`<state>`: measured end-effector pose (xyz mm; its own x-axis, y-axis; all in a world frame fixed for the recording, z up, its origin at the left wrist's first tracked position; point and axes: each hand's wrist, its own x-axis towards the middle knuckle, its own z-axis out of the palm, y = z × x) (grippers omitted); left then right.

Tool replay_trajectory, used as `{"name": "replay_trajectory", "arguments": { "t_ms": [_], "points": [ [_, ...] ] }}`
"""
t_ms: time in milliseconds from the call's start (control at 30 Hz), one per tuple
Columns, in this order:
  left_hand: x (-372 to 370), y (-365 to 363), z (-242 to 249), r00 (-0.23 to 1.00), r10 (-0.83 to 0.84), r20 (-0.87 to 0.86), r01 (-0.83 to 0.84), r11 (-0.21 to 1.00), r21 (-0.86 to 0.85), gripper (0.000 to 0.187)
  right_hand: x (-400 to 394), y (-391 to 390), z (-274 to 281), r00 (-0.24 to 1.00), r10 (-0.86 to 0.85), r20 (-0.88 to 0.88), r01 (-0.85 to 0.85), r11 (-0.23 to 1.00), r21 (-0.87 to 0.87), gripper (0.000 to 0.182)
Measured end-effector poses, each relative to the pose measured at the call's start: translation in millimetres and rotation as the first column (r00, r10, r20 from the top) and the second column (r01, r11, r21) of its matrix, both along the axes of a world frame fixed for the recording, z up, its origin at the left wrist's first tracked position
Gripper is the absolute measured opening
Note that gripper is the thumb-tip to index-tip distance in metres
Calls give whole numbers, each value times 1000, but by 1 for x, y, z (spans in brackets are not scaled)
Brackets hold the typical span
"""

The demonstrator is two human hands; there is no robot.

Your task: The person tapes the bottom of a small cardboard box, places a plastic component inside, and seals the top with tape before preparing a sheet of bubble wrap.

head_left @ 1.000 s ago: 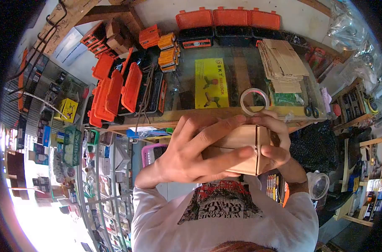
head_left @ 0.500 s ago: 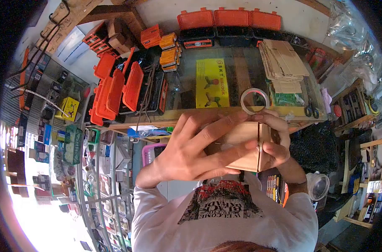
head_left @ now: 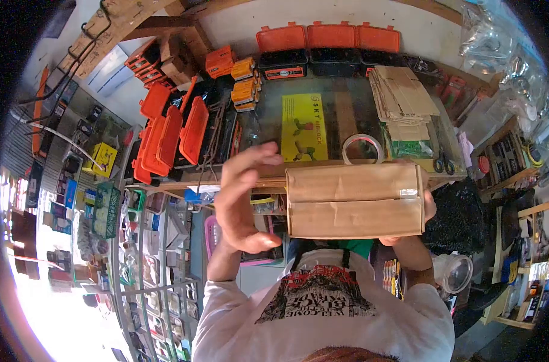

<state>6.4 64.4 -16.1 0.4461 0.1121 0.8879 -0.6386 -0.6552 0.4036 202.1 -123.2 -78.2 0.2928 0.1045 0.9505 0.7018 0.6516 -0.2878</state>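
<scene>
Cardboard box [head_left: 355, 202], brown and with a seam running along its upward face, is raised just on the wearer's side of the tape roll [head_left: 345, 149], overlapping the front edge of the desk [head_left: 341, 120] in the view. A shiny strip of tape sits at the seam's right end. Half a second ago both hands wrapped it and the left fingers lay across it, hiding much of it; now its whole seamed face shows.

The left hand [head_left: 232, 202] has come away, to the left of the tape roll and on the wearer's side, apart from the box, its fingers curved and spread from the thumb. The right hand [head_left: 429, 206] grips the box's right end, its thumb at the near edge, the rest partly hidden.

The tape roll remains lying on the desk as before. Left of it lies the yellow SKT Bibcock panel [head_left: 304, 127]; beyond it and to the right, the flattened cardboard stack [head_left: 401, 96]; to its right, the scissors [head_left: 444, 165]; well beyond it, black cases with raised orange lids [head_left: 333, 37].
</scene>
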Motion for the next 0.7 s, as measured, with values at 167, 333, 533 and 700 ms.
{"name": "replay_trajectory", "arguments": {
  "t_ms": [167,333,533,700],
  "points": [
    [7,-8,-8,988,-89,126,100,991,-88,55,-5,-9,-28,940,239,-243,-247,969,-3,72],
    [10,-18,-2,981,-128,148,155,970,-185,32,-5,-16,-62,956,-81,-282,56,994,-96,71],
    [18,-14,15,983,-142,120,134,988,72,27,-10,-24,-58,946,-117,-303,54,976,-210,93],
    [12,-23,18,989,-54,140,41,994,97,28,-15,-30,-55,942,-87,-323,-9,959,-284,99]
  ]
}}
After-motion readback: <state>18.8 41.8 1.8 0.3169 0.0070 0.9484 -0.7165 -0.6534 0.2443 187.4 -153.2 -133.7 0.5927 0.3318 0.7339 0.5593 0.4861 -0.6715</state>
